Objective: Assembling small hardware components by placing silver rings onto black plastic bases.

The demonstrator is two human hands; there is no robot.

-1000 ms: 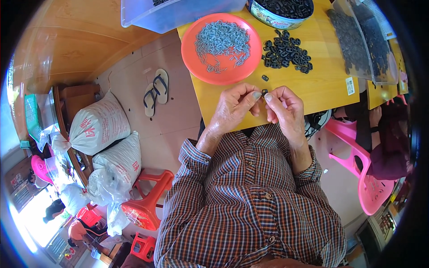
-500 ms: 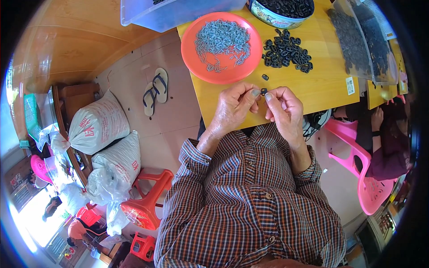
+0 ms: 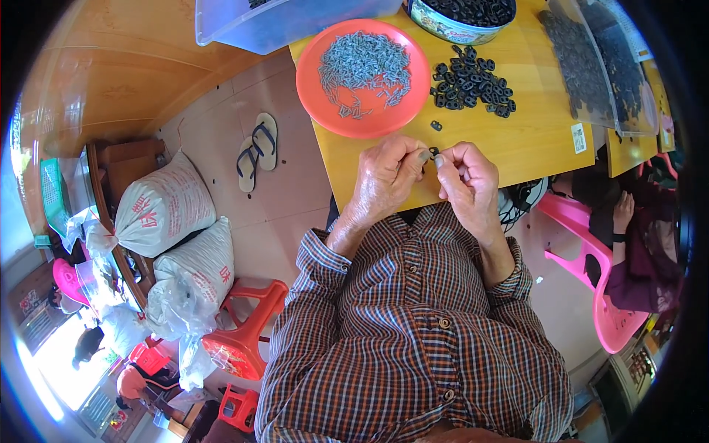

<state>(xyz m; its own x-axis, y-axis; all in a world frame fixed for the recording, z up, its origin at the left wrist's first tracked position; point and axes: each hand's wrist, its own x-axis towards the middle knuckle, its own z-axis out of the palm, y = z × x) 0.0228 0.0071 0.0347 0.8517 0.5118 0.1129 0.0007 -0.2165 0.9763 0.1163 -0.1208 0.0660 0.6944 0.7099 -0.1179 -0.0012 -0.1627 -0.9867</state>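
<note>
Over the near edge of the yellow table, a small black plastic piece sits between my fingertips. My left hand pinches it from one side with thumb and forefinger. From the other side, my right hand closes thumb and fingers at the piece, partly hiding it. Whether a screw is also in the fingers cannot be made out. Just beyond lies a single black piece. To its upper left, an orange-red plate holds a heap of small grey screws. A loose pile of black pieces lies right of the plate.
A round tin full of black pieces and a clear bluish bin stand at the back. Clear tubs of dark parts are at the right. A pink chair with a seated person is right; a red stool and white sacks left.
Both hands stay at nearly the same spot, still pinching the black piece. It shows at a slightly different angle between the fingertips, and the whole view has shifted slightly.
</note>
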